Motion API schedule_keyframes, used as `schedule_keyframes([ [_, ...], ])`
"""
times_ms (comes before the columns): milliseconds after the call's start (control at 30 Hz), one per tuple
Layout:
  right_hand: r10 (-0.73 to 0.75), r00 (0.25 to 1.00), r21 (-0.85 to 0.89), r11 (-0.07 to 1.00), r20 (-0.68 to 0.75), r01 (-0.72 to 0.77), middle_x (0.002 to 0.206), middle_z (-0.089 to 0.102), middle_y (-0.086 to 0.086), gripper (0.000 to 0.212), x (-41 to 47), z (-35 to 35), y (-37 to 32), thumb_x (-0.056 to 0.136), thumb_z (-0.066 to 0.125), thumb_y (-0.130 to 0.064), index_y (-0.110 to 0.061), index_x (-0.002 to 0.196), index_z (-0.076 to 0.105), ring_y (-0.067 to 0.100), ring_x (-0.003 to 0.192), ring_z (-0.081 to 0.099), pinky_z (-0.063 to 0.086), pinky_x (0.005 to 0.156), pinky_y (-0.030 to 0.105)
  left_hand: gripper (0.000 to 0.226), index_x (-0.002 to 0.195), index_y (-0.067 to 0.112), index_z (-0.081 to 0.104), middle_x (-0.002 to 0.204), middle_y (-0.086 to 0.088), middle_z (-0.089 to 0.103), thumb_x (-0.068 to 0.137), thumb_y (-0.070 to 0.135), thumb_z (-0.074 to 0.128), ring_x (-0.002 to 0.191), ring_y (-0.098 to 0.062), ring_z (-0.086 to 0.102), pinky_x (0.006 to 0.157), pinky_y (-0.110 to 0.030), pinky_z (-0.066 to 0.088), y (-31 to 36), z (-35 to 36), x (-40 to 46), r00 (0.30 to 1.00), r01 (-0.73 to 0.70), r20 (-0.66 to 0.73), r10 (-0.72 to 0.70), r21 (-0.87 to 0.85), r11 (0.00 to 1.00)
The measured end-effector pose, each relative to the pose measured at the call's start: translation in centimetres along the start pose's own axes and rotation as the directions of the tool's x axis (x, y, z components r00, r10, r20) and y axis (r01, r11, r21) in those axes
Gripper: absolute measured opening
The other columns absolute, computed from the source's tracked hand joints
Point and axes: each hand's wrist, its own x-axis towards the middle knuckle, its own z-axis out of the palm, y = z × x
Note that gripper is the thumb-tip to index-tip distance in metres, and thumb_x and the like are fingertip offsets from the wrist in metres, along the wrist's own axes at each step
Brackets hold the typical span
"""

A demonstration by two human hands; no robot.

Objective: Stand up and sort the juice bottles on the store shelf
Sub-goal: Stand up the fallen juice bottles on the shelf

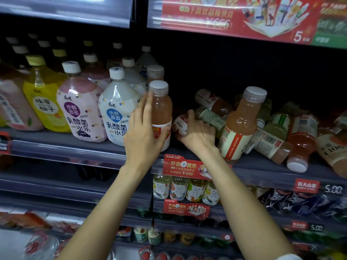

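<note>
An upright pink juice bottle (pixel 161 111) with a clear cap stands at the shelf's front, and my left hand (pixel 142 132) wraps around its lower half. A second one (pixel 155 73) stands right behind it. My right hand (pixel 197 133) grips a fallen red-and-white labelled bottle (pixel 180 123) lying on its side. Another pink juice bottle (pixel 240 126) leans upright to the right. Around it lies a jumble of several toppled bottles (pixel 300 139), some pink, some pale green.
Large yogurt-drink bottles, white (pixel 117 109), pink (pixel 80 107) and yellow (pixel 44 98), stand in rows at the left. The shelf edge (pixel 65 151) carries a red promo tag (pixel 185 167). Tea bottles (pixel 185 188) fill the shelf below. A red banner (pixel 244 17) hangs overhead.
</note>
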Motion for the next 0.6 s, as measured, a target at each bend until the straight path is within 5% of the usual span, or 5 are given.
schedule_keyframes([
  [133,0.097,0.988,0.313,0.948,-0.119,-0.055,0.118,0.06,0.014,0.076,-0.3,0.7,1.0,0.079,0.067,-0.047,-0.02,0.137,0.026,0.036,0.103,0.06,0.04,0.073,0.034,0.08,0.15,0.016,0.023,0.144,-0.01,0.043,0.087,0.037,0.068,0.127,-0.019,0.038,0.069,-0.023,0.039,0.2,0.1,0.0,1.0,-0.005,-0.015,0.005,0.007,1.0],
  [300,0.201,0.975,0.782,0.621,-0.089,-0.057,0.128,0.054,0.004,0.078,0.1,1.7,1.2,0.074,0.075,-0.041,-0.022,0.136,0.033,0.024,0.113,0.055,0.047,0.092,0.035,0.08,0.149,0.016,0.024,0.142,-0.011,0.045,0.086,0.036,0.07,0.126,-0.018,0.038,0.068,-0.022,0.037,0.1,0.1,-0.1,1.0,-0.007,-0.023,0.007,0.018,1.0],
  [433,0.263,0.963,0.933,0.357,-0.051,-0.048,0.119,0.056,-0.003,0.069,0.4,2.5,0.1,0.067,0.081,-0.035,-0.03,0.123,0.041,0.016,0.107,0.057,0.049,0.094,0.043,0.08,0.149,0.015,0.024,0.144,-0.01,0.043,0.086,0.036,0.069,0.127,-0.018,0.038,0.067,-0.02,0.038,0.1,0.1,0.0,1.0,-0.01,-0.021,0.01,0.019,1.0],
  [600,0.234,0.969,0.973,0.229,-0.076,0.021,0.111,0.055,-0.003,0.069,0.8,2.5,-0.2,0.07,0.081,-0.012,-0.022,0.12,0.035,0.009,0.099,0.058,0.05,0.084,0.024,0.08,0.15,0.015,0.023,0.147,-0.008,0.041,0.088,0.038,0.067,0.13,-0.016,0.035,0.07,-0.018,0.038,0.0,0.1,0.0,1.0,-0.019,-0.021,0.02,0.011,1.0],
])
